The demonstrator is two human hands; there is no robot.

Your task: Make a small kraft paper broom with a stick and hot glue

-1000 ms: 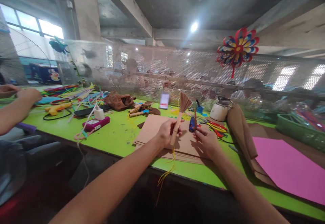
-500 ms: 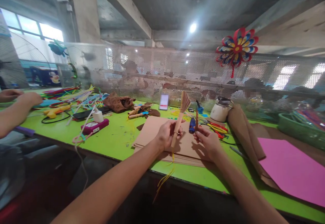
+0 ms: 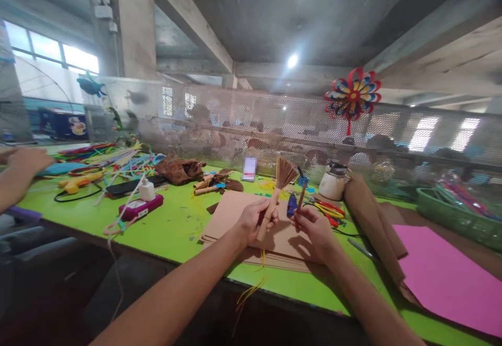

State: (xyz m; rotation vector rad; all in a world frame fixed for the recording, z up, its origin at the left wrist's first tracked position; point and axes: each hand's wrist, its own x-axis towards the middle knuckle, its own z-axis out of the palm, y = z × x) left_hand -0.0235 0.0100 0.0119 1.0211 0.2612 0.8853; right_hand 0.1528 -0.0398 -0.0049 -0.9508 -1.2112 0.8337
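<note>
My left hand [image 3: 251, 223] is closed around the rolled brown-paper handle of a small broom-like paper piece [image 3: 271, 206]. Its fringed end fans out at the top, and yellow strands [image 3: 254, 286] dangle from the bottom past the table edge. A short distance to the right, my right hand [image 3: 317, 227] pinches a thin brown strip [image 3: 301, 195], held nearly upright and apart from the paper piece. Just behind that strip is a small blue bottle [image 3: 291, 205]. Beneath both hands lies a stack of brown paper sheets [image 3: 225, 214].
A purple power strip [image 3: 146, 207], a yellow glue gun [image 3: 76, 181] and crumpled brown material [image 3: 178, 169] lie leftward. Right are red-and-yellow-handled tools [image 3: 331, 211], a white kettle [image 3: 331, 184], rolled brown paper [image 3: 371, 215] and pink sheets [image 3: 443, 267]. Another person's hand [image 3: 29, 160] is at far left.
The camera view has tilted up and turned slightly right, so the scene sits lower and further left. Both hands keep their holds, and the brown strip leans a little more.
</note>
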